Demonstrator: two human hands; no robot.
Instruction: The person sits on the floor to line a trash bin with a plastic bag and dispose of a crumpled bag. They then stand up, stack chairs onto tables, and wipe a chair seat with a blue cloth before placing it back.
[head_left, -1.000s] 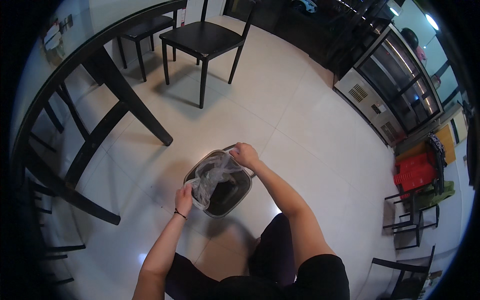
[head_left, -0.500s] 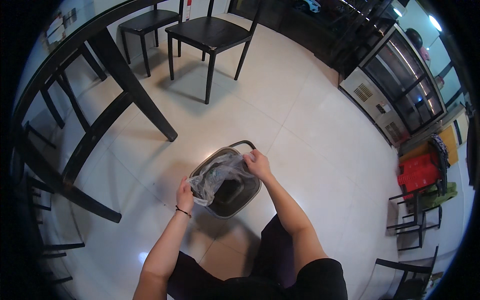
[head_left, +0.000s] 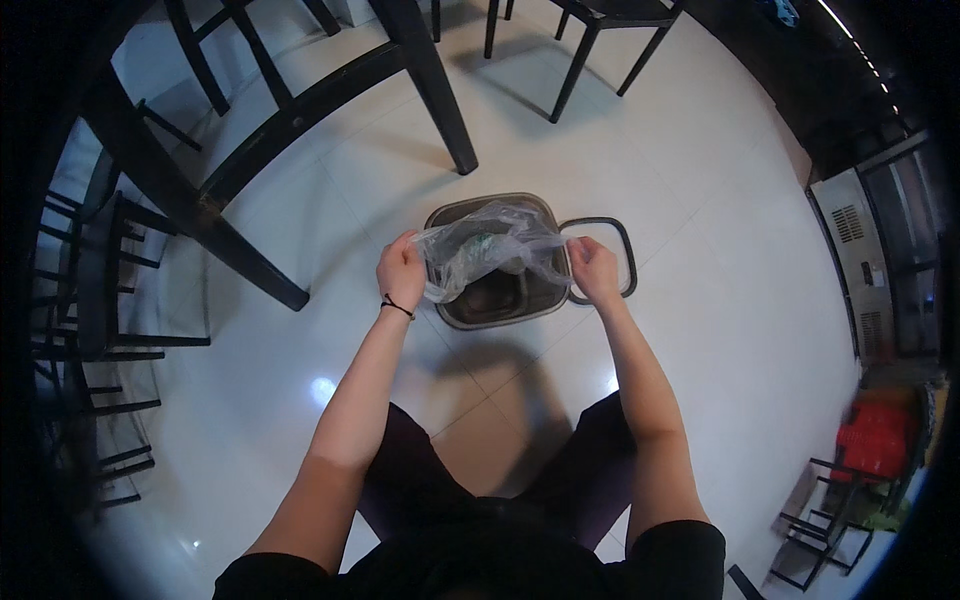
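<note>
A grey rectangular trash bin (head_left: 497, 321) stands on the tiled floor in front of me, its dark inside showing toward the near side. A clear, crumpled plastic bag (head_left: 480, 262) is spread across its mouth, hanging partly into it. My left hand (head_left: 401, 272) pinches the bag's edge at the bin's left side. On the opposite side my right hand (head_left: 595, 268) grips the bag's other edge with closed fingers. A dark ring-shaped frame (head_left: 630, 258) lies beside the bin on the right, partly behind my right hand and wrist.
A dark table's leg (head_left: 440, 100) comes down just beyond the bin to the left. Black chairs stand at the far side (head_left: 575, 75) and along the left (head_left: 95, 270). At the right are a glass-fronted cabinet (head_left: 850, 225) and a red thing (head_left: 875, 437) near black stools.
My view has turned and shifted, so the bin sits higher and more squarely before me. My hands are farther apart, stretching the bag wider. More of the ring frame shows.
</note>
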